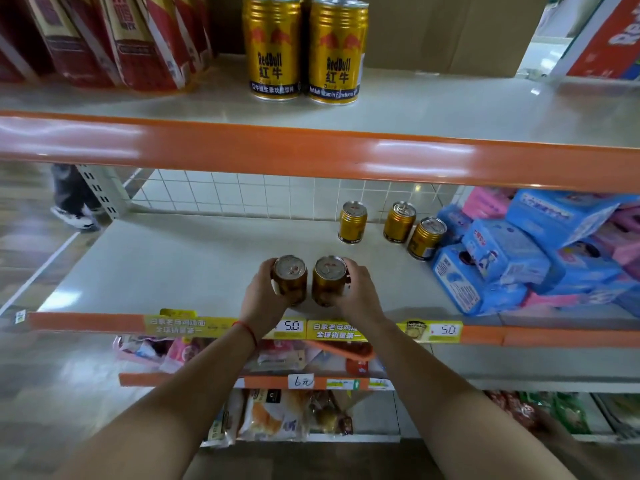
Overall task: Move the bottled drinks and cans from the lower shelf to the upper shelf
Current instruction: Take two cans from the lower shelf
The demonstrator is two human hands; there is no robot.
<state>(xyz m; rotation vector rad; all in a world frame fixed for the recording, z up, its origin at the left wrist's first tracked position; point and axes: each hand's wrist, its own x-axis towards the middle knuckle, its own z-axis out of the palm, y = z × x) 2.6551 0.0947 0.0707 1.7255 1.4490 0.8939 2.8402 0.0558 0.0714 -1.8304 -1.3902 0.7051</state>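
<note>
My left hand point(259, 299) grips one gold can point(290, 277) and my right hand point(360, 292) grips another gold can point(328, 279), side by side and upright near the front of the lower shelf point(173, 271). Three more gold cans stand toward the back right of that shelf: one point(352, 222), a second point(399, 222) and a third point(426, 239). On the upper shelf point(433, 109) two rows of gold Red Bull cans stand in the middle, fronted by a left can point(272, 46) and a right can point(336, 51).
Red boxes point(104, 36) fill the upper shelf's left; a cardboard box point(450, 29) stands behind on the right. Blue and pink packs point(519, 258) are piled at the lower shelf's right. An orange rail point(346, 157) fronts the upper shelf. A person's leg point(71, 199) shows through at left.
</note>
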